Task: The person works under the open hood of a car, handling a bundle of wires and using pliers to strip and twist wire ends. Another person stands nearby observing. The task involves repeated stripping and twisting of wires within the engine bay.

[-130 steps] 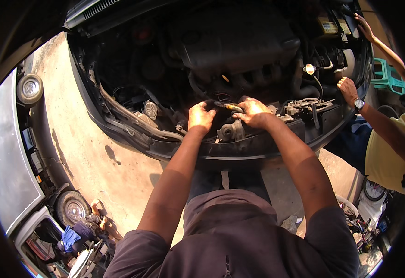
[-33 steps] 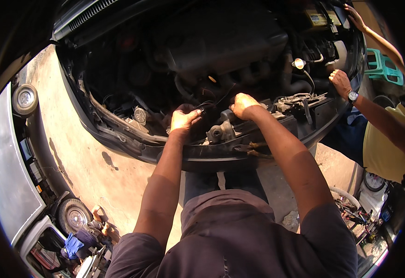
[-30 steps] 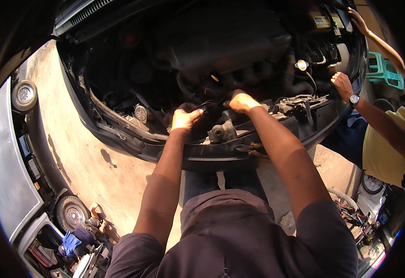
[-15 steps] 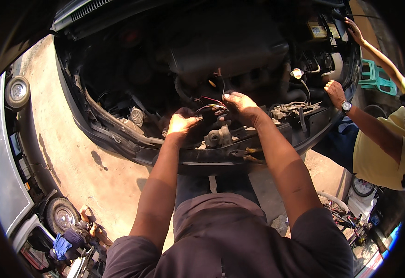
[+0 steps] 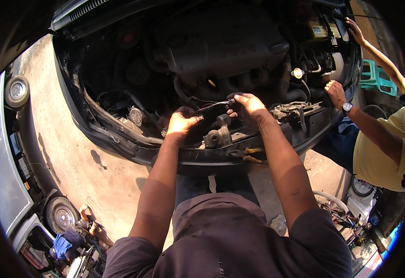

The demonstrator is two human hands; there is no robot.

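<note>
Over the front of an open engine bay, a few thin wires (image 5: 214,103) stretch between my two hands. My right hand (image 5: 251,109) is closed on the wires at their right end, where a small dark piece shows at the fingertips. My left hand (image 5: 182,124) is closed in a pinch at the left; a small dark thing shows at its fingertips, too shadowed to name. Below the hands lies a round grey metal part (image 5: 214,138). Pliers with yellowish handles (image 5: 249,154) rest on the front edge of the car.
A dark engine cover (image 5: 221,51) fills the far middle. At the right, a co-worker in a yellow shirt (image 5: 380,148) has both hands on the car's edge. Beyond stands a green stool (image 5: 377,78). A truck (image 5: 8,157) and another person (image 5: 68,243) are at the left.
My right hand has shifted slightly right, drawing the wires straighter between my hands. A reddish wire that stood up is no longer visible. My left hand has stayed nearly still.
</note>
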